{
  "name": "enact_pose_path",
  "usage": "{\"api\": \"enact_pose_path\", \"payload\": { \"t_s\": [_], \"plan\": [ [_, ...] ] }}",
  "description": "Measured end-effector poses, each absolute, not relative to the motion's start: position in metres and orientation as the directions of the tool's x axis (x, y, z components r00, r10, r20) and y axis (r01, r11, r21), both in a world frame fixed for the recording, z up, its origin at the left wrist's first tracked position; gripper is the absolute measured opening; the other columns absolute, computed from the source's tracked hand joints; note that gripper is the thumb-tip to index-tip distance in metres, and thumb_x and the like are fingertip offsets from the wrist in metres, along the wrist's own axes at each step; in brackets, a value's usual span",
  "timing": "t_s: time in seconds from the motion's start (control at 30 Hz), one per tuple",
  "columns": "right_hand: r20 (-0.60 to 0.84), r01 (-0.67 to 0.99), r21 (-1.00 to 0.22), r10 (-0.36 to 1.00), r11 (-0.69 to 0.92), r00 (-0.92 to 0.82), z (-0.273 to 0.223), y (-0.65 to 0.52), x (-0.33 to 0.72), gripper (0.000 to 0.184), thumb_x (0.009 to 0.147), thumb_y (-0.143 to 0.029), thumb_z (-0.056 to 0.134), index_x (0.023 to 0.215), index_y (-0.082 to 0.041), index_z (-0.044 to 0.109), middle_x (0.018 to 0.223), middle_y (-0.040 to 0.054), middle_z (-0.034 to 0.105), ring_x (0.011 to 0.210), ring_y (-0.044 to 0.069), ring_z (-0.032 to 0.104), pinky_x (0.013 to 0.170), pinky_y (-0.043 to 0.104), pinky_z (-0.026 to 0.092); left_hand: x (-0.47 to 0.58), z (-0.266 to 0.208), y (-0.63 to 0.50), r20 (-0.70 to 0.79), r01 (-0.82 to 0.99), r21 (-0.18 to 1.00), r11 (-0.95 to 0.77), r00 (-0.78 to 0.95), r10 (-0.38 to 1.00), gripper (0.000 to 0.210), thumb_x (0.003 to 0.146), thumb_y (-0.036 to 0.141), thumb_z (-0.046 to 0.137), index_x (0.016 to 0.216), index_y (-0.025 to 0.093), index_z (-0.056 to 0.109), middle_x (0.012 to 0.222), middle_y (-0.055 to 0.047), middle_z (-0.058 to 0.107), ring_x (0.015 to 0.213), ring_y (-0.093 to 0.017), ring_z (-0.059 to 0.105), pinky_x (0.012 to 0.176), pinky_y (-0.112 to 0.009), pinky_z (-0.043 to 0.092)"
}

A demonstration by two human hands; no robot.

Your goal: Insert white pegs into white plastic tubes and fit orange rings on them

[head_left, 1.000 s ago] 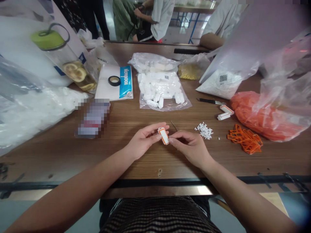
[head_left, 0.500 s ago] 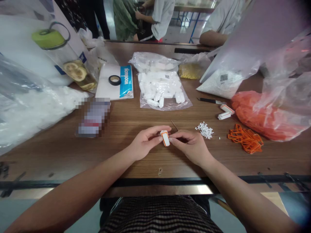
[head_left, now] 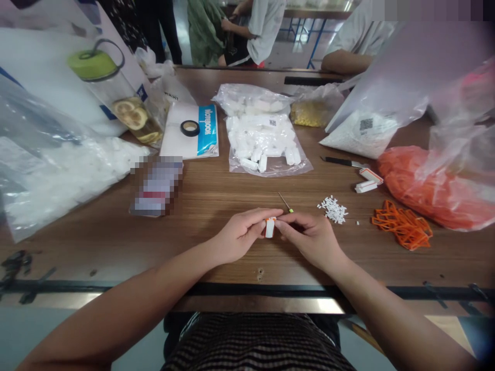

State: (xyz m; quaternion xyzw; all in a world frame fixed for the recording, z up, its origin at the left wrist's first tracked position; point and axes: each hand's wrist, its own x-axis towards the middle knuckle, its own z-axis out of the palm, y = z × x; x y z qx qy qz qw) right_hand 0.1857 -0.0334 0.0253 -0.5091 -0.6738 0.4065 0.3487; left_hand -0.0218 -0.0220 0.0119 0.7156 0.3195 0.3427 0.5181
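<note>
Between my two hands, just above the table, is a small white plastic block with an orange band point(head_left: 269, 228). My left hand point(head_left: 242, 233) pinches it from the left, fingers along its far side. The fingertips of my right hand point(head_left: 309, 236) meet its right side, with thumb and index finger close together. Behind my right fingers a thin screwdriver with a yellow-green end point(head_left: 285, 202) points away; whether the hand touches it I cannot tell. Right of that hand lie a pile of tiny white pegs point(head_left: 333, 210) and a heap of orange rectangular bands point(head_left: 402, 225).
Two white-and-orange blocks point(head_left: 367, 181) lie near black-handled tweezers point(head_left: 340, 162). A bag of white parts point(head_left: 266, 136) stands at the back, beside a notebook point(head_left: 178, 139) with black tape point(head_left: 190, 128). Bags of orange parts point(head_left: 429, 180) and white parts point(head_left: 65, 180), and a bottle point(head_left: 127, 103), flank the sides.
The white block has been turned, so its plain white face now shows with orange along the top. More of the screwdriver is visible. The whole view has shifted slightly.
</note>
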Motion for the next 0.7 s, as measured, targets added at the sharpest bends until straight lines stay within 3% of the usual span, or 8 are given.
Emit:
{"api": "enact_pose_path", "payload": {
  "t_s": [0.07,0.3,0.43,0.53,0.7],
  "plan": [
    [0.042,0.405,-0.903,0.968,0.143,-0.249,0.025,-0.033,0.186,0.018,0.088,-0.035,0.064,0.084,-0.022,0.076,0.068,-0.0007,0.071,0.061,0.011,0.061,0.060,0.025,0.047,-0.023,0.012,-0.022,0.134,0.094,0.969,-0.228,0.576,0.807,0.039,0.102,0.023,0.039,0.137,0.026,0.055,0.132,-0.010,0.062,0.103,-0.019,0.067,0.082,-0.032,0.057],
    [0.089,0.463,-0.870,0.977,0.171,-0.193,0.022,-0.037,0.180,0.020,0.084,-0.033,0.067,0.071,-0.019,0.070,0.060,-0.0020,0.065,0.052,0.008,0.050,0.050,0.023,0.039,-0.019,0.010,-0.024,0.194,0.106,0.945,-0.311,0.582,0.790,0.038,0.102,0.021,0.038,0.135,0.026,0.057,0.133,-0.009,0.062,0.115,-0.022,0.062,0.096,-0.040,0.053],
    [0.167,0.458,-0.854,0.963,0.248,-0.210,0.024,-0.039,0.179,0.015,0.087,-0.029,0.064,0.078,-0.020,0.073,0.064,-0.0028,0.067,0.054,0.008,0.053,0.053,0.022,0.041,-0.018,0.010,-0.026,0.147,0.070,0.971,-0.226,0.571,0.808,0.039,0.104,0.026,0.036,0.139,0.028,0.053,0.137,-0.009,0.059,0.112,-0.021,0.064,0.084,-0.034,0.058],
    [0.109,0.426,-0.877,0.956,0.222,-0.273,0.028,-0.038,0.184,0.017,0.090,-0.031,0.062,0.084,-0.022,0.075,0.068,-0.0023,0.070,0.059,0.009,0.058,0.059,0.023,0.045,-0.020,0.011,-0.026,0.118,0.069,0.979,-0.191,0.572,0.811,0.041,0.104,0.028,0.036,0.143,0.028,0.048,0.140,-0.009,0.057,0.113,-0.021,0.063,0.077,-0.031,0.060],
    [0.029,0.435,-0.884,0.948,0.173,-0.318,0.032,-0.035,0.188,0.018,0.091,-0.033,0.062,0.084,-0.023,0.075,0.066,-0.0028,0.070,0.059,0.009,0.060,0.058,0.023,0.045,-0.021,0.012,-0.022,0.178,0.158,0.933,-0.323,0.577,0.797,0.037,0.102,0.023,0.039,0.136,0.025,0.054,0.130,-0.009,0.064,0.113,-0.021,0.063,0.096,-0.041,0.053]
  ]
}}
